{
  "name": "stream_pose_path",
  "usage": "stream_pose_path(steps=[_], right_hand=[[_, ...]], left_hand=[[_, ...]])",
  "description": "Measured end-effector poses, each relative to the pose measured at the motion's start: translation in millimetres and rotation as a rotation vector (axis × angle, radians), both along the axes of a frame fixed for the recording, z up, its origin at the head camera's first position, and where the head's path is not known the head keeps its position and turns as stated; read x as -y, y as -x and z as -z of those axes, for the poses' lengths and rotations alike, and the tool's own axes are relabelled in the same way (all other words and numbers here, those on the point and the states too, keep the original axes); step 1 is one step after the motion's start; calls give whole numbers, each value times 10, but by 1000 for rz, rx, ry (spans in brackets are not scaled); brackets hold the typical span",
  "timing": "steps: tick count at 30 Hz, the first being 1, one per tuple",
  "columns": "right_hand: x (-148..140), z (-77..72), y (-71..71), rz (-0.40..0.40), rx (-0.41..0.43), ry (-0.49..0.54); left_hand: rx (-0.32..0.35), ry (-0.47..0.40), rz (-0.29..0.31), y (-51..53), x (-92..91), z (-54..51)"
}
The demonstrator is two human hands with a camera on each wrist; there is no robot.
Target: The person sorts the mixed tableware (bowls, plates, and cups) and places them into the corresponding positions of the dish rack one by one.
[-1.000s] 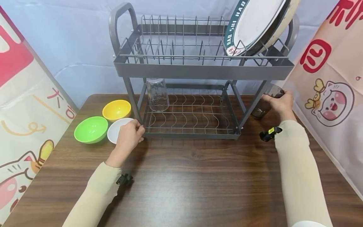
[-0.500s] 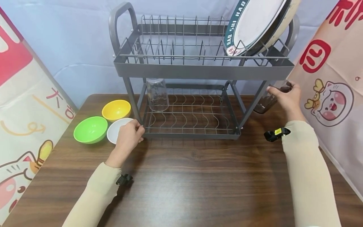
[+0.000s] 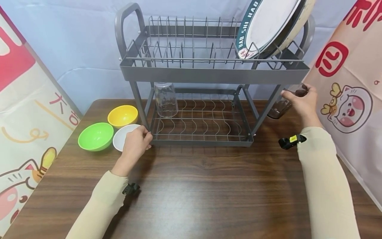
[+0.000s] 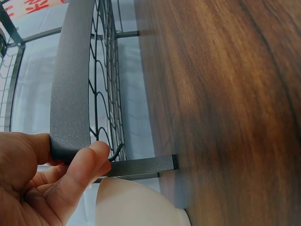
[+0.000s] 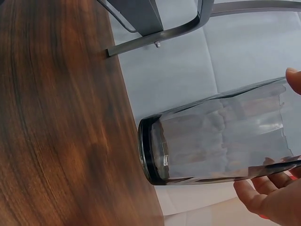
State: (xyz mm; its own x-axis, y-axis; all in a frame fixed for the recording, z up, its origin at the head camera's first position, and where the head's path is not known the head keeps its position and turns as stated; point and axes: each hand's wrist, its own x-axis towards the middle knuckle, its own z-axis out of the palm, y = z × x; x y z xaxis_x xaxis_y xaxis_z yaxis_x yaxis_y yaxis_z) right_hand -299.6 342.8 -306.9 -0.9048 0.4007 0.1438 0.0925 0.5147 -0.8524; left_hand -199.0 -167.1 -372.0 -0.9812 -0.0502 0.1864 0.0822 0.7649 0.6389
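My left hand (image 3: 135, 146) pinches the lower front left corner of the grey two-tier rack (image 3: 215, 75); the left wrist view shows thumb and fingers around its front rail (image 4: 73, 84). At the rack's right side, my right hand (image 3: 304, 103) grips a dark transparent glass (image 3: 280, 107) near its upper end. In the right wrist view the glass (image 5: 211, 136) is tilted, thick base toward the table, fingers (image 5: 263, 193) on one side and thumb on the other. Whether the base touches the table, I cannot tell. A clear glass (image 3: 166, 101) stands upside down on the lower tier, left end.
Left of the rack sit a yellow bowl (image 3: 122, 116), a green bowl (image 3: 95, 136) and a white bowl (image 3: 119, 138), the last partly behind my left hand. Large plates (image 3: 265, 26) lean in the upper tier's right end. Printed cloths hang at both sides of the wooden table (image 3: 203, 192).
My right hand has moved right and slightly up with the dark glass, which is now farther from the rack post. The left hand has kept its place.
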Motion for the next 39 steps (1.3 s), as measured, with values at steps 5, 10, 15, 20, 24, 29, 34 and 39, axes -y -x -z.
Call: stream_pose_path(steps=[5,10,15,20,24,29,34,39], right_hand=[[4,-15,-36,7,19,34],[24,-64,-110,8,20,35],[61,-118,-218,-12,47,16],[121,-163,-336,-42,73,-17],[146,-199,-426,-96,86,-38],[169,-226,-525,-140,82,-38],[191,-217,-625,-176,81,-41],[180,-183,-762,-233,87,-88]], left_hand=[[-1,4,0,-5,3,0],[4,-1,1,-8,3,-4],[7,1,3,-4,-1,-14],[7,5,2,-4,3,-11],[5,3,2,-7,7,-9],[7,-2,1,-8,10,-13],[6,-4,2,-3,9,-7],[-15,5,7,1,5,9]])
